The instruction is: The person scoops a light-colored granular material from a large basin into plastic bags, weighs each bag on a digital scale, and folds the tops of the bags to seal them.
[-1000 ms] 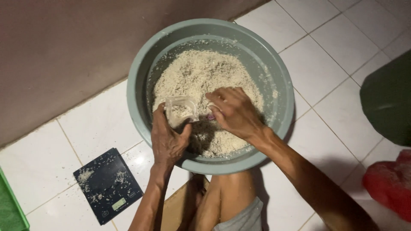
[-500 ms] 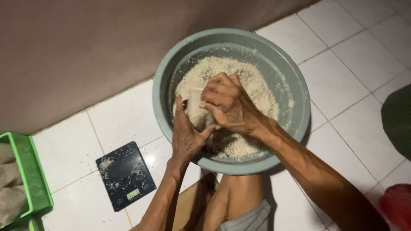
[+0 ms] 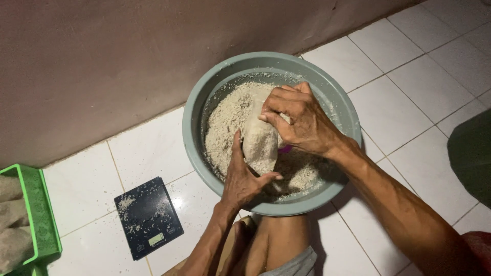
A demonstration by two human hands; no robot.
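A grey-green plastic basin [image 3: 204,102] stands on the white tiled floor, partly filled with pale crumbly meal [image 3: 227,115]. Inside it my two hands hold a clear plastic bag [image 3: 260,145] packed with the same meal. My left hand [image 3: 244,179] cups the bag from below at its left side. My right hand [image 3: 299,120] clamps over the bag's top, fingers curled around the neck. A small purple bit [image 3: 285,149] shows just under my right palm.
A dark digital scale [image 3: 148,217] dusted with meal lies on the tiles left of my left arm. A green plastic crate [image 3: 43,214] holding filled bags stands at the far left. A brown wall [image 3: 102,61] runs behind the basin. My bent knee [image 3: 279,245] sits below it.
The bag has been gathered and lifted upright between both hands. The view has shifted left, bringing the green crate into sight.
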